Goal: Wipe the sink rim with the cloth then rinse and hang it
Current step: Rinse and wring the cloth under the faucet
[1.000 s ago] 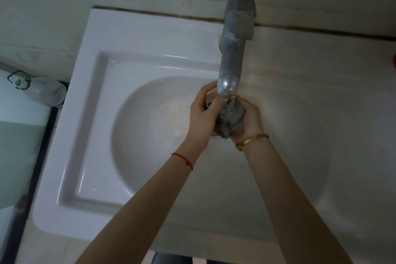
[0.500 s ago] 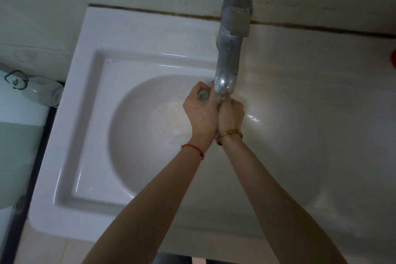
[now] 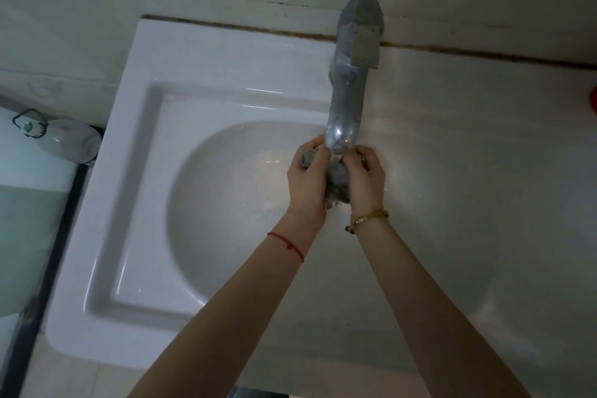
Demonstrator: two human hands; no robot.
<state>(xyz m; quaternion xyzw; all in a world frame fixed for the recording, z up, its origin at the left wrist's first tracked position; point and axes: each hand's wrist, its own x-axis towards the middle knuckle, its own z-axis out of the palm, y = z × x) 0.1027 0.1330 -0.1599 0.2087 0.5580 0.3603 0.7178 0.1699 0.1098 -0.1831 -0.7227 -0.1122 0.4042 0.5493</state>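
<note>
A grey wet cloth (image 3: pixel 337 182) is bunched between my two hands, right under the spout of the metal faucet (image 3: pixel 350 84). My left hand (image 3: pixel 307 182) grips its left side, and a bit of cloth shows above my thumb. My right hand (image 3: pixel 366 181) grips its right side. Both hands hover over the round bowl of the white sink (image 3: pixel 206 74). Most of the cloth is hidden by my fingers.
The wall runs along the back of the sink, with a dark seam. A white bottle (image 3: pixel 69 142) lies to the left of the sink on a pale surface. Something red (image 3: pixel 593 98) shows at the right edge of view.
My hands were pressed tight together half a second ago; now they have parted slightly and the cloth shows between them again. The view shifted a little.
</note>
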